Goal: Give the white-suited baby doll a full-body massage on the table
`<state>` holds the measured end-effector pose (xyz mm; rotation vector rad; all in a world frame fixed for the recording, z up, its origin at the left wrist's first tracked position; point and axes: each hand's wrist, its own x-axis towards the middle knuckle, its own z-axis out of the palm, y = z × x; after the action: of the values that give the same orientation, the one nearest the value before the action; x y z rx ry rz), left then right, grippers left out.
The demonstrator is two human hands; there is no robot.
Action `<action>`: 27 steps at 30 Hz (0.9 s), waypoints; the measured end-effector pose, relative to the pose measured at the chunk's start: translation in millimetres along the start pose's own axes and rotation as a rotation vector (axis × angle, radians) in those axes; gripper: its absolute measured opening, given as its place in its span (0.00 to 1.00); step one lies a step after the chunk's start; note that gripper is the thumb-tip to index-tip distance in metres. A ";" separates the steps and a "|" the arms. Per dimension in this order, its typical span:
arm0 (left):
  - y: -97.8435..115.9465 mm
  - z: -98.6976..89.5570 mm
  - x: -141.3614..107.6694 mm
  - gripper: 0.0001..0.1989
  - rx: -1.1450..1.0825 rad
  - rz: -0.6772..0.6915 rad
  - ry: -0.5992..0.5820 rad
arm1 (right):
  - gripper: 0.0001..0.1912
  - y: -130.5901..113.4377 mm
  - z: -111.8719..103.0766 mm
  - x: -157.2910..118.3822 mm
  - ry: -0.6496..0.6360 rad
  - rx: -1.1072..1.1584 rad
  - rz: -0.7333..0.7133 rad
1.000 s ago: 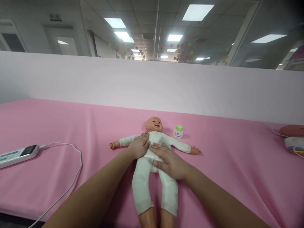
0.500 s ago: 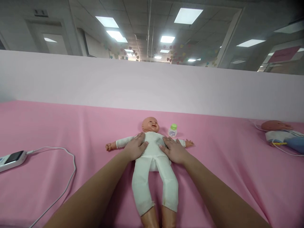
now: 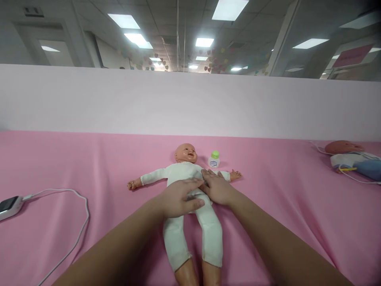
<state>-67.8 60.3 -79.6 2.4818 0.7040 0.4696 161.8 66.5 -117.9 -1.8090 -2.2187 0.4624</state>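
A baby doll (image 3: pixel 185 170) in a white cloth suit lies on its back, head at the far end, arms spread wide. Across its belly stretches my left hand (image 3: pixel 181 196), open, fingers pointing right and thumb apart. My right hand (image 3: pixel 218 186) rests open on the doll's side, by the armpit on the right. The left fingertips meet the right hand's thumb near the doll's middle; I cannot tell how firmly either hand presses. Just beyond my right hand stands a small clear bottle (image 3: pixel 214 160) with a green cap and a printed label.
Pink cloth (image 3: pixel 113 159) covers the table. On the left lies a white handheld device (image 3: pixel 10 207) with a dark screen and a white cable (image 3: pixel 86 210). A second doll (image 3: pixel 354 161) in white and blue lies at the far right. Behind runs a white partition (image 3: pixel 190 105).
My left hand has slid from the doll's left-side chest down and rightward across its belly. The right hand has stayed nearly in place. The camera view has shifted slightly.
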 end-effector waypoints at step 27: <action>-81.8 6.2 13.3 0.35 0.305 -0.457 0.255 | 0.29 -63.7 -11.6 -46.5 -0.082 0.251 -0.643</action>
<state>-85.8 125.4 -128.0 2.4386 1.5001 0.5375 118.1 10.5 -81.7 -0.8946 -2.4894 0.6377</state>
